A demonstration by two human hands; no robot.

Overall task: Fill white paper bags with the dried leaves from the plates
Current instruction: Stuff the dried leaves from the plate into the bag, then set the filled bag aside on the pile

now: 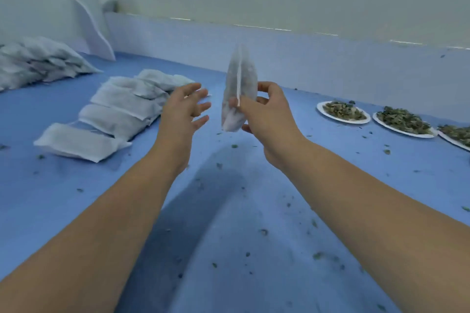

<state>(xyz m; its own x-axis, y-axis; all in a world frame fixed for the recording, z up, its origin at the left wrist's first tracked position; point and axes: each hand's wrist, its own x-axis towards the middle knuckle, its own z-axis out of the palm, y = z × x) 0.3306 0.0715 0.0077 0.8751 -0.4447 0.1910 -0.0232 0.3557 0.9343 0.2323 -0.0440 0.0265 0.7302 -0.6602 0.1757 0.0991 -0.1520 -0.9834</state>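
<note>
My right hand grips a white paper bag upright above the blue table, and dark leaves show through its thin paper. My left hand hovers just left of the bag with its fingers spread, not touching it. At the right edge, white plates hold dried green leaves: one, a second and a third cut off by the frame.
A row of filled white bags lies overlapping on the blue table at the left. A bigger pile of bags sits at the far left. Leaf crumbs are scattered over the surface. A pale wall rim runs along the back.
</note>
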